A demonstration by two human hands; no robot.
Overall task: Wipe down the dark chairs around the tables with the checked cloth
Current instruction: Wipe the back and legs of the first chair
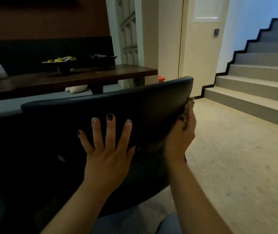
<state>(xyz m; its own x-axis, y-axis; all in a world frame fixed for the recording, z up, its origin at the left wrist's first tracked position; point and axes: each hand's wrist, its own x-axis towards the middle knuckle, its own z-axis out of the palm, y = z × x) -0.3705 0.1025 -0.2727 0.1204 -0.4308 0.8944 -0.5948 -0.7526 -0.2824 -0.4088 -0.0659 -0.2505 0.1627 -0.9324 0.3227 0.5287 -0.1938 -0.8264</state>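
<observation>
The dark chair (134, 105) fills the middle of the frame, its curved backrest running as a long band from the left centre up to a rounded corner at right of centre. The left hand (107, 154) lies flat on the back of that backrest in the lower middle, fingers straight and spread apart, holding nothing; it looks to be steadying the chair.

The right hand (183, 132) sits at the right-hand side edge of the backrest, just right of centre. Its fingers are curled around a bunch of the checked cloth (189, 105), which pokes out above the knuckles and touches the chair's edge. How much cloth wraps round to the far face is hidden by the backrest.

The backrest's long axis runs left to right and tilts upward to the right, and the cloth is at its right end, just below the top corner. So nearly all the unwiped length lies to the left of the cloth hand, and the top rim lies just above it. The right hand is the one placed to do the wiping. My guess is that this chair is only partly done.

Behind, in the upper left, stands a dark table (87, 76) with a tray of sweets (59, 60); stairs (256, 73) climb at the upper right.
</observation>
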